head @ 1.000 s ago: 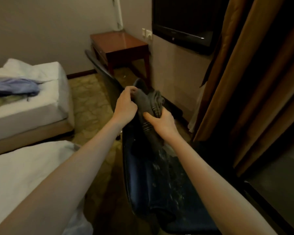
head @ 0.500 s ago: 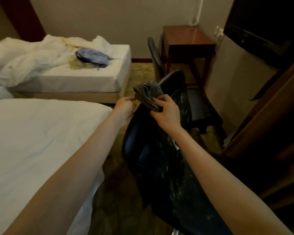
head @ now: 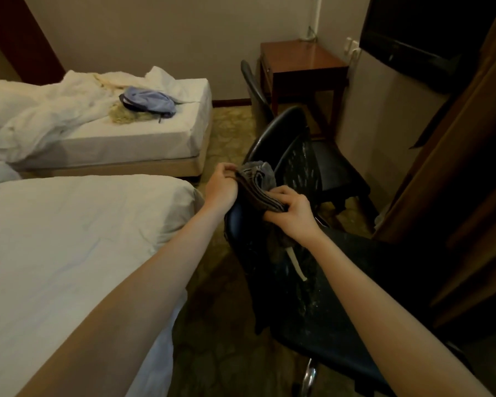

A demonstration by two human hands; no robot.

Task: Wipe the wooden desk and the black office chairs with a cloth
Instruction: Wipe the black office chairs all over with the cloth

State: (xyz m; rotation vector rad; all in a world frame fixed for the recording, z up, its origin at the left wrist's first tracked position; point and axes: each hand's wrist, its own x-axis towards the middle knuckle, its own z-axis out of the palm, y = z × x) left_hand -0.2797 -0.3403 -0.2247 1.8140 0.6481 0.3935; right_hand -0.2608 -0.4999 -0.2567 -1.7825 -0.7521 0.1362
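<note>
Chair step: left hand [head: 221, 187] and right hand [head: 292, 213] grip the cloth [head: 258, 179] atop the chair [head: 284, 296]; next, probably wipe toward six o'clock

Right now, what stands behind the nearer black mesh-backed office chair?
A second black chair, then the reddish-brown wooden desk. The back of the near black mesh chair covers part of that second chair's seat.

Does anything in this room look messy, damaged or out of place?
Yes. The nearer black chair is speckled with pale flecks, as if its surface is flaking or dirty. On the far bed, the white bedding lies rumpled, with a blue bag on it.
</note>
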